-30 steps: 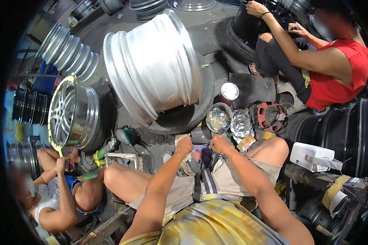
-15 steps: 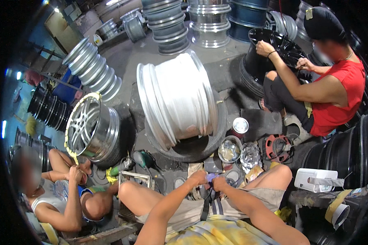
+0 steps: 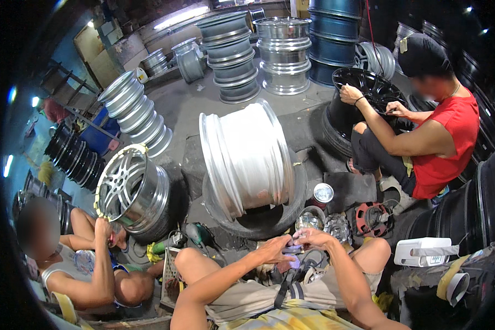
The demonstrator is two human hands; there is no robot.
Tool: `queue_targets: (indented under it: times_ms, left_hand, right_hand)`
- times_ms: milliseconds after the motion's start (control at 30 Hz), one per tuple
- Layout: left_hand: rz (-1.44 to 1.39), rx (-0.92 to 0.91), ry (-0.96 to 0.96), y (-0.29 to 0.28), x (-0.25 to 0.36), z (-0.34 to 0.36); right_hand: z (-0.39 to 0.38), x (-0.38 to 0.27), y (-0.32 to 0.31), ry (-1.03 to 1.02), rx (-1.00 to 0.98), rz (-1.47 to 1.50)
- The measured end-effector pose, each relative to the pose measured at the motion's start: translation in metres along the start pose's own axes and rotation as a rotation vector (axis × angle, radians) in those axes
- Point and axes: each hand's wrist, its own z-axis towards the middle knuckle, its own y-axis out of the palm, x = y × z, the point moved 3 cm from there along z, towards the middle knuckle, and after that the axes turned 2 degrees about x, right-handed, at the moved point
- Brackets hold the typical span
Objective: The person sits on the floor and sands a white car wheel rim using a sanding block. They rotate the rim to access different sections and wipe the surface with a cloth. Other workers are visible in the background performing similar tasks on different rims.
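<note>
My left hand (image 3: 276, 248) and my right hand (image 3: 311, 238) meet over my lap, fingers curled around a small purple piece (image 3: 291, 257), perhaps cloth or a pad; its details are too small to make out. Just beyond them are a metal bowl (image 3: 309, 218) with crumpled contents, a round can with a silver lid (image 3: 323, 193) and crumpled foil (image 3: 336, 225). A large pale silver wheel rim (image 3: 246, 151) lies on its side on a tire (image 3: 220, 220) in front of me.
A co-worker in red (image 3: 448, 143) works at a black rim (image 3: 368, 82) at right. Another person (image 3: 85, 275) at left holds yellow tape by a chrome rim (image 3: 137, 192). Stacked rims (image 3: 228, 60) stand behind, a power tool (image 3: 195, 234) lies left, a white plastic container (image 3: 423, 250) right.
My view has tilted upward, showing more of the background. My hands have drawn together, fingers now meeting around the purple piece. The co-workers remain at their rims.
</note>
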Motion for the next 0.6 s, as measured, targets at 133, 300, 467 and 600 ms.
queue_targets:
  times_ms: [133,300,467,600]
  left_hand:
    - [0.008,0.123,0.018,-0.032,0.02,0.0]
    - [0.1,0.452,0.047,-0.095,0.047,-0.003]
    - [0.271,0.909,0.015,-0.184,0.078,0.022]
    - [0.442,1.064,-0.145,-0.234,0.057,0.066]
  right_hand:
    - [-0.019,-0.041,0.013,-0.025,-0.019,-0.048]
    - [0.001,-0.068,0.006,-0.381,-0.006,0.07]
    - [0.023,-0.152,-0.003,-0.767,0.682,-0.209]
    - [0.036,-0.224,0.043,-1.07,1.11,-0.402]
